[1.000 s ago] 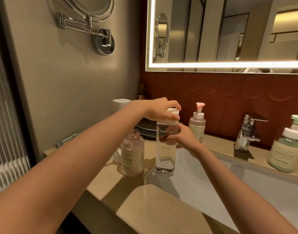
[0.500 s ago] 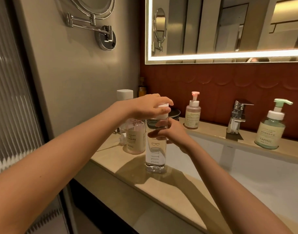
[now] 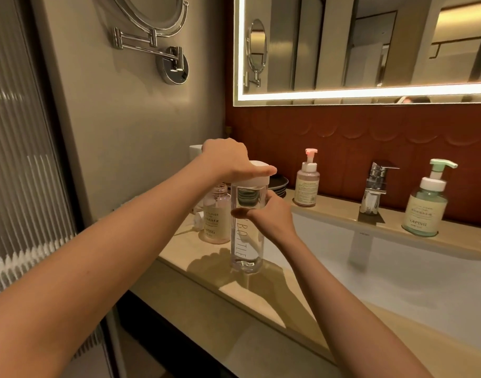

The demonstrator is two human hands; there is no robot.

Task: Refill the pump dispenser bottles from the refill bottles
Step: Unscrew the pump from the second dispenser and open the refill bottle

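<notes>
On the tabletop, the left hand curls its fingers over the clear bottle's white cap; the right hand wraps its fingers round the body, beside the uncapped pink dispenser.

Clear bottle, white cap.
</notes>
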